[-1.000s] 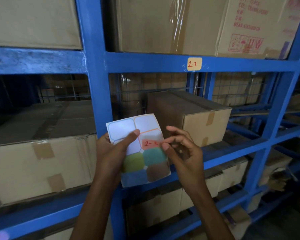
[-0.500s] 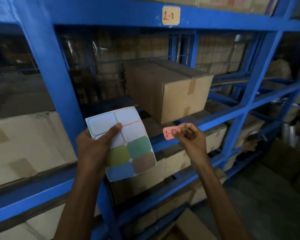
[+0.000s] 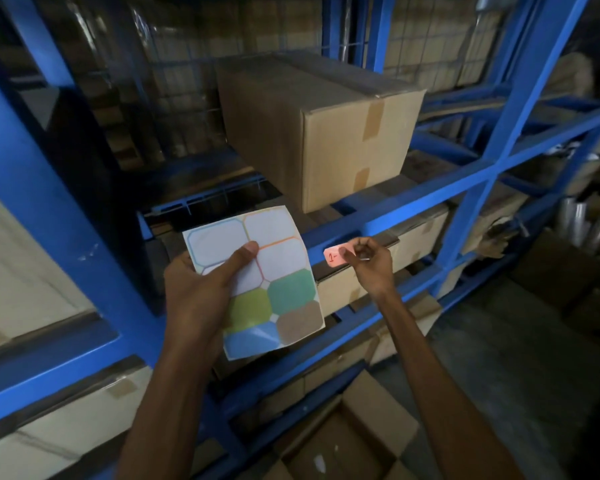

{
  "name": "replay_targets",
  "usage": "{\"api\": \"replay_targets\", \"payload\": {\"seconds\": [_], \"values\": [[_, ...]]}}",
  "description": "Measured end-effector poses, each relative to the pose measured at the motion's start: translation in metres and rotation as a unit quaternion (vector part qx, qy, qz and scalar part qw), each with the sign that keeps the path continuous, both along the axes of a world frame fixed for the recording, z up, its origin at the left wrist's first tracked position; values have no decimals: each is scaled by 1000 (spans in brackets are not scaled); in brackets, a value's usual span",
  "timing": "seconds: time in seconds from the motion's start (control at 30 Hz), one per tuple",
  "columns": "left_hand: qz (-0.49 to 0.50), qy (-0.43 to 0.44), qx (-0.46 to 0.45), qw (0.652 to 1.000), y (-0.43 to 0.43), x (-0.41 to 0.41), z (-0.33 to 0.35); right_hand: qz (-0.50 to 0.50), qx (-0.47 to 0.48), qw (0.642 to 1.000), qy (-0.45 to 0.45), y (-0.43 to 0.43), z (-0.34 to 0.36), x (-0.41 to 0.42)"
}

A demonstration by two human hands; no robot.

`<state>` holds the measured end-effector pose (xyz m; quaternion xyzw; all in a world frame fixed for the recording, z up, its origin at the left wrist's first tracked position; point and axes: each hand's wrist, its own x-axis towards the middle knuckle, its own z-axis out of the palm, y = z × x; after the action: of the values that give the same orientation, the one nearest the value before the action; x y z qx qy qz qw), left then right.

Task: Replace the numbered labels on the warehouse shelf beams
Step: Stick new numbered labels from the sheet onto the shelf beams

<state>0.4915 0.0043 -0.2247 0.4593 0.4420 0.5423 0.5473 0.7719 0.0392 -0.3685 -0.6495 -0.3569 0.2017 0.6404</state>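
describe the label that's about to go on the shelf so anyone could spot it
Find the blue shelf beam under the big cardboard box. In front of it, the right hand pinches a small pink label. It alone is loose and handwritten in red, "1-"; the left hand's sticker sheet is blank.

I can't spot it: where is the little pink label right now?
In the head view, the pink label is pinched in the right hand, against the blue shelf beam, just right of the sticker sheet.
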Motion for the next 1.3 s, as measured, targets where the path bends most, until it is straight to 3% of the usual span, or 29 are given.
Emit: {"api": "replay_targets", "payload": {"seconds": [0.4, 0.6, 1.3], "values": [[-4, 1, -6, 1000, 1, 2, 2, -15, 58, 990, 131, 10, -5, 6], [2, 4, -8, 1000, 0, -2, 2, -17, 69, 986, 148, 16, -7, 7], [30, 3, -1, 1000, 3, -23, 4, -77, 48, 992, 89, 30, -19, 7]]}}
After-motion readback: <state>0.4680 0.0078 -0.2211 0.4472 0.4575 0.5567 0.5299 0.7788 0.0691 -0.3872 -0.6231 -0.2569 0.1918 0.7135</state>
